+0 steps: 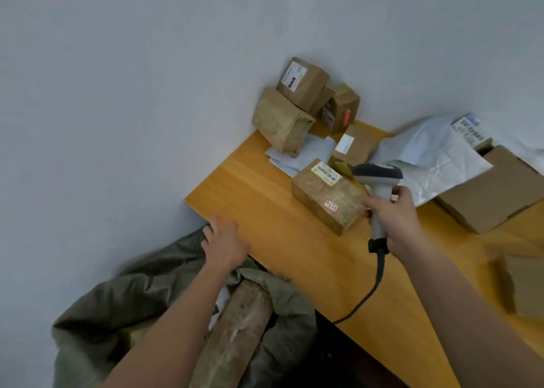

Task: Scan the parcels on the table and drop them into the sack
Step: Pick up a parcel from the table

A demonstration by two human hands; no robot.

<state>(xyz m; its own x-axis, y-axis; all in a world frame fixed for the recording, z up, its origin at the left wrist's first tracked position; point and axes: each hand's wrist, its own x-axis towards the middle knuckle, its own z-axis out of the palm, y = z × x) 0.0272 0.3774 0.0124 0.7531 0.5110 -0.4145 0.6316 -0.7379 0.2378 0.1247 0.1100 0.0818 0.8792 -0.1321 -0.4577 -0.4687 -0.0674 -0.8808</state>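
My right hand (394, 217) grips the handle of a grey barcode scanner (378, 181), whose head points left over a brown taped parcel (326, 199) with a barcode label and a pink sticker. My left hand (225, 240) hovers with loose, straight fingers at the table's left edge, above the green sack (132, 299), and holds nothing. A long brown parcel (238, 331) lies inside the sack's mouth. More cardboard boxes (300, 93) are stacked against the wall at the table's far corner.
On the wooden table (265, 205) lie a white poly mailer (432, 158), a flat white envelope (309, 155), a large cardboard box (494, 190) at the right and another box (527, 284) near the right edge. The scanner's black cable (371, 290) runs across the table's front.
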